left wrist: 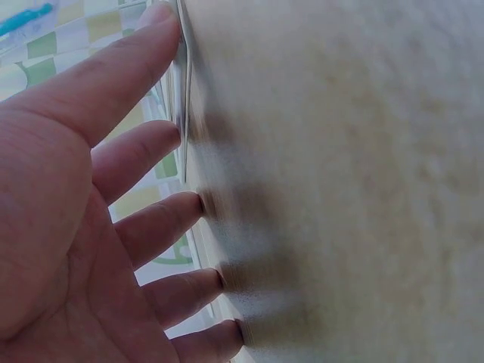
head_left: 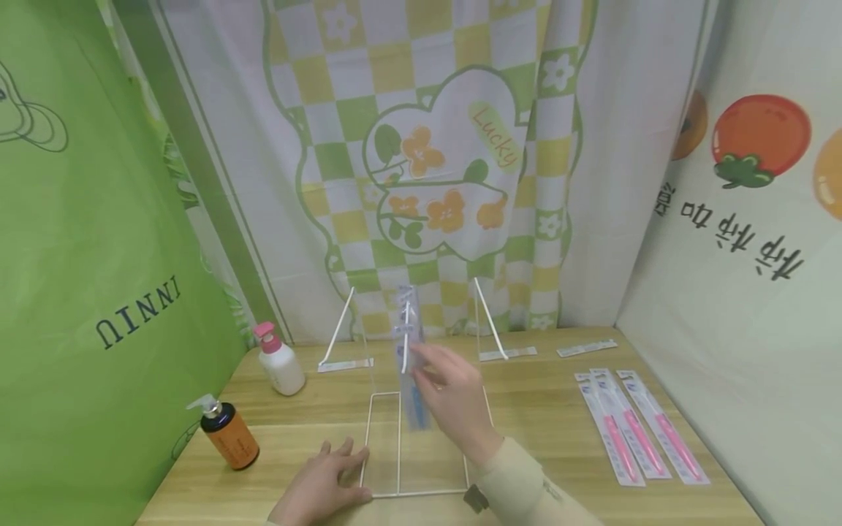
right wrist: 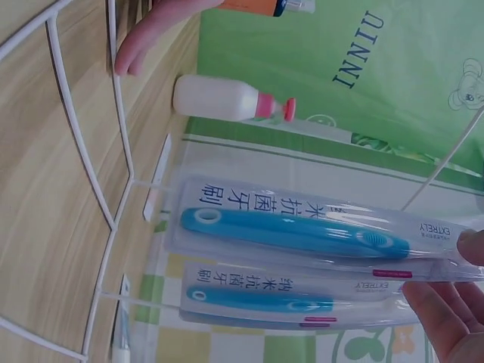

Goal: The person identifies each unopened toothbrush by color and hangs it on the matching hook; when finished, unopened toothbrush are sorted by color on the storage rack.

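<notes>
My right hand [head_left: 454, 398] pinches a clear-packed blue toothbrush [right wrist: 295, 234] by its upper end, thumb on one face and fingers on the other. Behind it, in the right wrist view, hangs a second packed blue toothbrush [right wrist: 261, 300]. In the head view these packs overlap the middle arm of a white wire rack [head_left: 421, 494]. My left hand [head_left: 322, 486] rests beside the rack's base, fingers spread and fairly straight. Its fingertips touch the table, with the thumb at the base wire, as the left wrist view shows.
Three packed pink toothbrushes [head_left: 638, 431] lie on the right of the wooden table. Thin flat packets [head_left: 588, 348] lie along the back. At the left stand a white pump bottle [head_left: 281, 369] and a dark pump bottle [head_left: 233, 438] with an orange label. Curtains surround the table.
</notes>
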